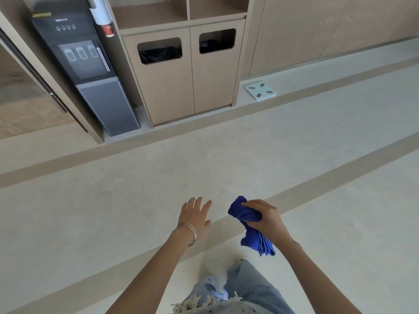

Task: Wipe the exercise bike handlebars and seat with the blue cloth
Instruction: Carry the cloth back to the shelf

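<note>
A crumpled blue cloth (243,211) is bunched in my right hand (266,217), with one end hanging down below the fist. To its left, my left hand (196,215) is held out flat over the floor, fingers spread, holding nothing; bangles sit on that wrist. The two hands are about a hand's width apart. No exercise bike, handlebars or seat appear in the head view.
A wooden cabinet with two bin openings (188,71) stands ahead against the wall. A dark water dispenser (86,69) is to its left. A white bathroom scale (260,91) lies on the floor at right. Pale floor with tan stripes (158,177) stretches between.
</note>
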{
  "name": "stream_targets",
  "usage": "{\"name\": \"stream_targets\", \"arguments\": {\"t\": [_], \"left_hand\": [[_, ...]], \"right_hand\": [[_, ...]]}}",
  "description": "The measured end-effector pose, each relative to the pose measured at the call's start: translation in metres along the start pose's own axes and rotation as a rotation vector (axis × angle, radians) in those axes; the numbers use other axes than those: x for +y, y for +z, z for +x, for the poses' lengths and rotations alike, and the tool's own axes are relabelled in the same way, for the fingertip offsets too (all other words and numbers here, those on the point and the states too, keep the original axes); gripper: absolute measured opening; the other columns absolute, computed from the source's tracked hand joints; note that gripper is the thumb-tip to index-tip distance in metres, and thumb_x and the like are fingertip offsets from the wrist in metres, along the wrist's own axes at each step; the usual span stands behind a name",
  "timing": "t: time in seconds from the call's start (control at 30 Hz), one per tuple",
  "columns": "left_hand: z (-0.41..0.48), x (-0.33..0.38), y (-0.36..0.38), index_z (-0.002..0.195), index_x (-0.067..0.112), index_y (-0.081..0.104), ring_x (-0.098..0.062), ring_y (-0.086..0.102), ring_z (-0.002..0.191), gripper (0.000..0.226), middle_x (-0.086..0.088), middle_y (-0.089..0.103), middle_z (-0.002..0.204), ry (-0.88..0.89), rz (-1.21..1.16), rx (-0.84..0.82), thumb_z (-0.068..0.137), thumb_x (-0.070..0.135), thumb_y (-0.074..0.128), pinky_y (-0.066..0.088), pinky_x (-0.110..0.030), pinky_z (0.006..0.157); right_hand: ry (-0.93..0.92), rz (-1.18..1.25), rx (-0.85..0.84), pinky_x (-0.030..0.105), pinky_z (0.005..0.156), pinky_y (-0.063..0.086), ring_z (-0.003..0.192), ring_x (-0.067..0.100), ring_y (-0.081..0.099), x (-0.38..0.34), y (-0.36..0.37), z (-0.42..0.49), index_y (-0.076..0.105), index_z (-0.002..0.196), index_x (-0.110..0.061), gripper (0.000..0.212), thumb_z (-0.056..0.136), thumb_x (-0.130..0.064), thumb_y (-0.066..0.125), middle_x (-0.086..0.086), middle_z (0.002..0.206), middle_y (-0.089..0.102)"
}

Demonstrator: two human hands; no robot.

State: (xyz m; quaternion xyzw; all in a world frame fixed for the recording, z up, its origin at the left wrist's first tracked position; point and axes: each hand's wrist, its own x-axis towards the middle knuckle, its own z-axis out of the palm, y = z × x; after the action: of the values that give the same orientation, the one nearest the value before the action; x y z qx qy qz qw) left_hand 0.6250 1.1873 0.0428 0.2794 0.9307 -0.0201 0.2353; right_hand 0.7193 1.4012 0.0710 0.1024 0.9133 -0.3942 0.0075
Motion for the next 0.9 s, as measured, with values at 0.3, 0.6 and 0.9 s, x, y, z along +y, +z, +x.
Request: {"name": "stream_targets", "arguments": {"t": [0.3,0.6,0.9], "left_hand": [[0.085,-0.013,-0.033,0.149,0.023,0.003,-0.032,0.004,0.145,0.061,-0.009,0.005,0.158,-0.067,-0.024,-0.032,0.098,0.038,0.034,0.012,-0.043,0.119],[0.207,-0.001,-0.107,0.149,0.025,0.003,-0.031,0.004,0.145,0.061,-0.008,0.005,0.158,-0.145,-0.065,-0.008,0.098,0.039,0.033,0.012,-0.043,0.119],[0.295,-0.002,-0.157,0.15,0.025,0.002,-0.03,0.003,0.146,0.061,-0.007,0.004,0.159,-0.195,-0.072,0.0,0.098,0.039,0.032,0.011,-0.042,0.119]], "right_hand": [[-0.028,0.015,-0.063,0.027,0.083,0.048,0.095,0.015,0.058,0.023,-0.018,0.103,0.067,0.109,-0.018,0.042,0.07,-0.004,0.074,-0.007,0.106,0.063],[-0.088,0.022,-0.113,0.03,0.086,0.048,0.098,0.017,0.059,0.045,-0.082,0.25,0.068,0.109,-0.016,0.042,0.07,-0.005,0.075,-0.003,0.11,0.065],[-0.119,0.012,-0.181,0.03,0.087,0.047,0.099,0.017,0.058,0.06,-0.121,0.363,0.067,0.109,-0.018,0.04,0.072,-0.006,0.074,-0.004,0.111,0.063]]}}
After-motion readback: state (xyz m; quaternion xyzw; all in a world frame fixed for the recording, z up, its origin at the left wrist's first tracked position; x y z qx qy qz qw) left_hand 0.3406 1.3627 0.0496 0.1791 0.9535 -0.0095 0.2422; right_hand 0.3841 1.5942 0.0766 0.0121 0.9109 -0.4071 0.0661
